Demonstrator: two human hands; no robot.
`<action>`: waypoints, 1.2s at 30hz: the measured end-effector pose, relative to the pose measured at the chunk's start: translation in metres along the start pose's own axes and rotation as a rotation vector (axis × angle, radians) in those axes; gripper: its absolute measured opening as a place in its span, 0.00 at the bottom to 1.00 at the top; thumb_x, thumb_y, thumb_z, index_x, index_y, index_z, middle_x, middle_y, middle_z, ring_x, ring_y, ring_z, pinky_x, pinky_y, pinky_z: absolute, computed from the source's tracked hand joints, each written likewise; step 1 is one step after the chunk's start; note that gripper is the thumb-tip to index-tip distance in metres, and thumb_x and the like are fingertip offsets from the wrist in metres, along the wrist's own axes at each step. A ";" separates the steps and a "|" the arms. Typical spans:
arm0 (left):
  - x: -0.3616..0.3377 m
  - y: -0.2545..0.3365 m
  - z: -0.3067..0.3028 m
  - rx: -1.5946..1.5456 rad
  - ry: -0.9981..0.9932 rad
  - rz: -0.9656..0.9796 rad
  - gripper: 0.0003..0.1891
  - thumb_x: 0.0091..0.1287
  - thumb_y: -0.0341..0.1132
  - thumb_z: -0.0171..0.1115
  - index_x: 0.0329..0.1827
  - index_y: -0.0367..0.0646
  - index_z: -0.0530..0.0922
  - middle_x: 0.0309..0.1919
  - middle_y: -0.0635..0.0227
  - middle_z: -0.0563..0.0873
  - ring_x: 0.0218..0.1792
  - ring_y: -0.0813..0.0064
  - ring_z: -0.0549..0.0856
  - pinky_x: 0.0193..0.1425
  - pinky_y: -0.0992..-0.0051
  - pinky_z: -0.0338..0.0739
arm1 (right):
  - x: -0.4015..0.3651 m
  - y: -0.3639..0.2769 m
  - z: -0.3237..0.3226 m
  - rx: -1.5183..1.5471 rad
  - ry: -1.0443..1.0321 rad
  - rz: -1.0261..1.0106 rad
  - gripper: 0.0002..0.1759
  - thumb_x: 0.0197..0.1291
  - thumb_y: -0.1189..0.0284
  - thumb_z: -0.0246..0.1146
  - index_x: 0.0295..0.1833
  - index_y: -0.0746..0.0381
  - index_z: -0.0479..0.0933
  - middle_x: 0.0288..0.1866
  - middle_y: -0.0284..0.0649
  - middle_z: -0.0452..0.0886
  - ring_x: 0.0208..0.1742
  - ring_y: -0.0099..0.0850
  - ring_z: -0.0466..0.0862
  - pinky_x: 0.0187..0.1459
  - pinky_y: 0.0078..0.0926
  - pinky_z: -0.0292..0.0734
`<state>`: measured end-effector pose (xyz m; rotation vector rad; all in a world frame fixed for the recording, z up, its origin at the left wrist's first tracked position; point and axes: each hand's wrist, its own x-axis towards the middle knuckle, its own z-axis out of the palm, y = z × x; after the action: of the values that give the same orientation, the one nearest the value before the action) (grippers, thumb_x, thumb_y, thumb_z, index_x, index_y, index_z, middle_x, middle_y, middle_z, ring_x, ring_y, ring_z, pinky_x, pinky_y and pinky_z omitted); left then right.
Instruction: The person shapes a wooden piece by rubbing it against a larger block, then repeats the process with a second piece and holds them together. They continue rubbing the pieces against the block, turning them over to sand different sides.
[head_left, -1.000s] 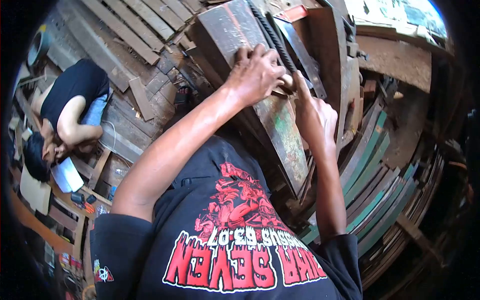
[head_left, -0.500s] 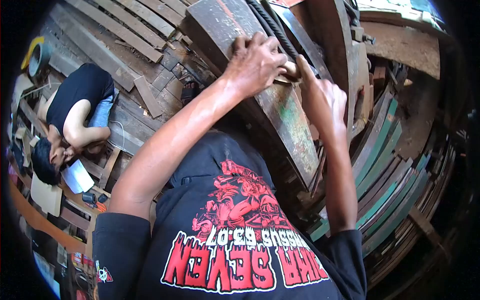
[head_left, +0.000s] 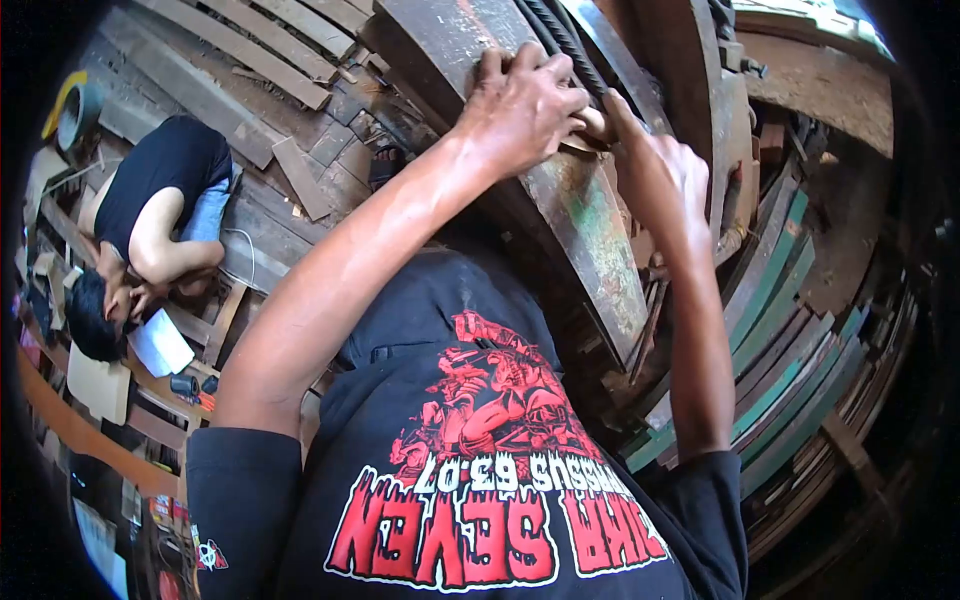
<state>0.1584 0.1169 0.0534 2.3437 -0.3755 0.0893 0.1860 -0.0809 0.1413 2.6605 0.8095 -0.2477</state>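
My left hand is closed, its fingers curled over a small pale wooden piece. At the piece's other end my right hand pinches it, with the index finger stretched along its side and the other fingers folded. Both hands rest at a worn machine table with green paint stains. Black ridged rods or cables and a shiny metal strip run just beyond the fingers. Most of the wooden piece is hidden by my hands.
To the left another person crouches over a white sheet among planks. Loose boards lie on the ground at upper left. Stacked green and brown slats stand to the right, beside a brown board.
The whole view has shifted slightly. Both hands keep their hold on the pale wooden piece at nearly the same spot on the table.
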 end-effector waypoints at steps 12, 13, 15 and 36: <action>-0.002 -0.006 0.006 0.132 0.104 0.084 0.12 0.70 0.45 0.73 0.53 0.59 0.90 0.53 0.71 0.87 0.58 0.61 0.81 0.62 0.51 0.69 | -0.045 -0.031 -0.047 0.064 -0.363 -0.020 0.33 0.72 0.66 0.65 0.82 0.46 0.72 0.28 0.47 0.88 0.29 0.46 0.91 0.33 0.49 0.84; -0.001 -0.005 0.008 0.123 0.094 0.090 0.12 0.69 0.45 0.73 0.54 0.58 0.90 0.53 0.71 0.87 0.58 0.61 0.81 0.62 0.51 0.68 | -0.049 -0.031 -0.039 0.007 -0.285 -0.009 0.33 0.72 0.63 0.66 0.81 0.45 0.72 0.28 0.46 0.88 0.30 0.45 0.92 0.34 0.49 0.84; 0.001 -0.005 0.004 0.121 0.055 0.088 0.13 0.70 0.45 0.73 0.55 0.58 0.89 0.52 0.71 0.87 0.58 0.60 0.80 0.61 0.50 0.68 | -0.061 -0.024 -0.056 0.147 -0.345 0.122 0.33 0.73 0.62 0.66 0.82 0.47 0.71 0.36 0.50 0.90 0.37 0.49 0.92 0.39 0.54 0.84; -0.017 0.073 -0.025 -0.006 0.144 0.051 0.20 0.66 0.37 0.78 0.61 0.46 0.87 0.57 0.57 0.83 0.63 0.53 0.77 0.71 0.54 0.68 | -0.223 -0.037 0.004 2.460 0.289 0.592 0.27 0.85 0.55 0.57 0.77 0.62 0.70 0.30 0.26 0.70 0.24 0.12 0.59 0.25 0.12 0.55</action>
<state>0.1221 0.0886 0.1177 2.3053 -0.3630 0.2795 -0.0180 -0.1667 0.1858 4.6070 -1.6920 -1.3481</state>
